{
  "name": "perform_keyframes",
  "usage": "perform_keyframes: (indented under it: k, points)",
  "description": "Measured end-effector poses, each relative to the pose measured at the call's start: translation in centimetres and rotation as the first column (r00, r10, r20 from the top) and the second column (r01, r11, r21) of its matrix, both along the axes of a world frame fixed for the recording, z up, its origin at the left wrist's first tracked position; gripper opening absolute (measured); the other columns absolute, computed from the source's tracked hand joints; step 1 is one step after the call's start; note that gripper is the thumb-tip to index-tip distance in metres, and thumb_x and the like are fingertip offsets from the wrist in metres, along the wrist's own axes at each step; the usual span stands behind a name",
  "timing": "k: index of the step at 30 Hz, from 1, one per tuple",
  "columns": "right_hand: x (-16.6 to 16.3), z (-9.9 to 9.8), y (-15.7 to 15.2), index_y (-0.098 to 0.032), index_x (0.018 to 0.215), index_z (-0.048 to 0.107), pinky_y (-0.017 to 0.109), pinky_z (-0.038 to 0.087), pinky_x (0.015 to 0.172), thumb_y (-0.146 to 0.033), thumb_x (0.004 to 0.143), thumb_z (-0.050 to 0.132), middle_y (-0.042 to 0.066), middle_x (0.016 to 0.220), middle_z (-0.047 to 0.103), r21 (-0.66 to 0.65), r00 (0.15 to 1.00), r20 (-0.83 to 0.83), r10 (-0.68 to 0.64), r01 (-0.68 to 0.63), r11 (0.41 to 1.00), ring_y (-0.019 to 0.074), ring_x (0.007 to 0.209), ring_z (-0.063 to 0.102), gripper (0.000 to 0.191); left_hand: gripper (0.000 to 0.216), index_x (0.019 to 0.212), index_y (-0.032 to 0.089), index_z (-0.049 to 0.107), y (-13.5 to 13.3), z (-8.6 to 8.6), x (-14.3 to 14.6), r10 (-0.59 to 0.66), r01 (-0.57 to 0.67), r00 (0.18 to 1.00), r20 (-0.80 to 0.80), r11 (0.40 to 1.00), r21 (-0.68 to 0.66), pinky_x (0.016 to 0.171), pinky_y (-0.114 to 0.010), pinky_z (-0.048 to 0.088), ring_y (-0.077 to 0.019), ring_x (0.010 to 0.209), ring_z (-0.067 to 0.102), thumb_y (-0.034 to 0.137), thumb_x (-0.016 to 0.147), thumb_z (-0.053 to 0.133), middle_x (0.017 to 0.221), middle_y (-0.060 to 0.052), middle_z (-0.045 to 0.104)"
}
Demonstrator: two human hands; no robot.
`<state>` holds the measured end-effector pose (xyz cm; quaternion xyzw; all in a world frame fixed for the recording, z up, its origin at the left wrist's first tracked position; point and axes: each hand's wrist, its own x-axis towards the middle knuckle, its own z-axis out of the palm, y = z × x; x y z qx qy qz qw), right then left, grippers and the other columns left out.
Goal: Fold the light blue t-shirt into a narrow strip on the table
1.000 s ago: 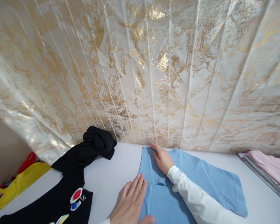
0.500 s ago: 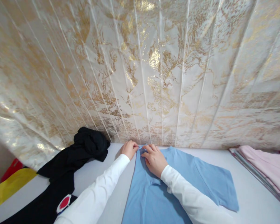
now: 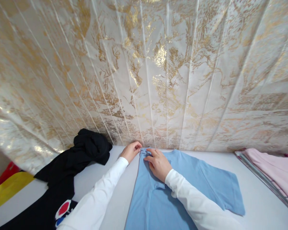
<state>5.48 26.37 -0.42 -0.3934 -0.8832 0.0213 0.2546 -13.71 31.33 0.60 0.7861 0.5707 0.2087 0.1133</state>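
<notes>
A light blue T-shirt (image 3: 156,204) lies on the white table, one side folded inward and its short sleeve spread to the right. My left hand (image 3: 131,152) is closed at the shirt's far left corner, thumb and fingertips pinching the cloth. On top of the folded part, just right of that corner, rests my right hand (image 3: 159,164), its fingers apart and slightly bent over the fabric. The shirt's near end runs out of the bottom of the view.
Left of the shirt lies a crumpled black garment (image 3: 62,172) with a red and white patch. Beyond it are a yellow cloth (image 3: 12,188) and something red (image 3: 8,172). Folded clothes, pink on top (image 3: 271,169), lie at right. A white-and-gold curtain (image 3: 158,80) hangs behind the table (image 3: 256,188).
My left hand has shifted slightly left and up at the shirt's corner, its fingers more arched. My right hand stays nearly in place on the cloth.
</notes>
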Motion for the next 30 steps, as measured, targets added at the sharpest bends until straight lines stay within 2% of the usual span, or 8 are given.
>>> perform_keyframes:
  k: [3,8,10,13,15,19,23,30]
  points:
    - [0.0,-0.1,0.0,-0.024,0.108,0.07,0.038,0.041,0.092,-0.005,0.08,0.054,0.008,0.127,0.055,-0.003,1.0,-0.003,-0.003,0.003,1.0,0.0235,0.105,0.05,0.038,0.013,0.091,0.019,0.066,-0.2,0.2,0.3,-0.043,0.044,0.999,-0.024,0.997,0.057,0.07,-0.022,0.047,-0.0117,0.074,0.06,0.01,0.084,0.06,0.087,0.002,0.065]
    - [0.1,0.0,0.0,-0.024,0.107,0.07,0.039,0.042,0.09,-0.009,0.083,0.052,0.006,0.127,0.058,-0.001,1.0,0.012,-0.001,0.001,1.0,0.024,0.105,0.05,0.034,0.015,0.086,0.022,0.067,-0.4,1.1,0.8,-0.031,0.052,0.991,-0.129,0.985,0.166,0.08,-0.027,0.041,-0.0168,0.091,0.059,0.012,0.087,0.056,0.092,0.0,0.065]
    - [0.0,0.0,0.0,-0.022,0.107,0.07,0.041,0.039,0.094,-0.009,0.083,0.052,0.006,0.136,0.052,0.003,1.0,0.024,0.008,-0.009,1.0,0.0263,0.113,0.047,0.032,0.016,0.086,0.023,0.067,-0.5,1.5,0.8,-0.017,0.056,0.982,-0.186,0.978,0.203,0.083,-0.031,0.039,-0.0188,0.093,0.058,0.014,0.089,0.054,0.091,-0.001,0.065]
    - [-0.1,0.1,-0.1,-0.017,0.109,0.068,0.043,0.032,0.103,-0.008,0.082,0.051,0.006,0.147,0.04,0.007,0.997,0.056,0.057,-0.057,0.998,0.0283,0.131,0.033,0.034,0.015,0.088,0.022,0.066,-0.6,1.6,0.7,0.0,0.066,0.965,-0.262,0.969,0.24,0.085,-0.033,0.037,-0.0194,0.093,0.057,0.018,0.092,0.052,0.092,-0.003,0.063]
    - [-0.2,0.1,-0.1,-0.016,0.113,0.065,0.041,0.028,0.106,-0.008,0.083,0.049,0.007,0.145,0.044,-0.001,0.992,0.084,0.094,-0.094,0.996,0.0259,0.136,0.028,0.035,0.015,0.091,0.023,0.066,-0.6,1.5,0.9,0.004,0.075,0.954,-0.299,0.965,0.252,0.085,-0.032,0.036,-0.0189,0.093,0.057,0.019,0.093,0.051,0.093,-0.003,0.063]
    - [-0.3,0.1,-0.2,-0.018,0.118,0.062,0.041,0.027,0.106,-0.01,0.088,0.045,0.007,0.135,0.055,-0.022,0.987,0.118,0.107,-0.105,0.994,0.0233,0.135,0.032,0.036,0.017,0.095,0.024,0.065,-0.5,1.1,1.2,0.007,0.085,0.939,-0.343,0.964,0.25,0.083,-0.031,0.037,-0.0181,0.092,0.059,0.019,0.094,0.049,0.093,-0.002,0.065]
    - [-0.1,0.3,-0.5,-0.022,0.119,0.062,0.045,0.027,0.104,-0.014,0.087,0.049,0.008,0.138,0.051,-0.033,0.991,0.127,0.047,-0.043,0.999,0.0277,0.133,0.034,0.035,0.019,0.091,0.023,0.066,-0.7,1.3,1.2,0.029,0.061,0.931,-0.364,0.97,0.233,0.081,-0.03,0.038,-0.0176,0.091,0.06,0.015,0.093,0.049,0.092,-0.001,0.066]
    - [-0.1,0.4,-0.6,-0.029,0.117,0.063,0.043,0.034,0.094,-0.017,0.085,0.053,0.009,0.143,0.044,-0.041,0.993,0.121,-0.019,0.025,0.999,0.0255,0.119,0.047,0.035,0.024,0.094,0.019,0.065,-2.5,2.8,2.2,0.157,-0.085,0.91,-0.383,0.976,0.2,0.078,-0.031,0.043,-0.0205,0.088,0.063,0.009,0.091,0.044,0.094,-0.005,0.067]
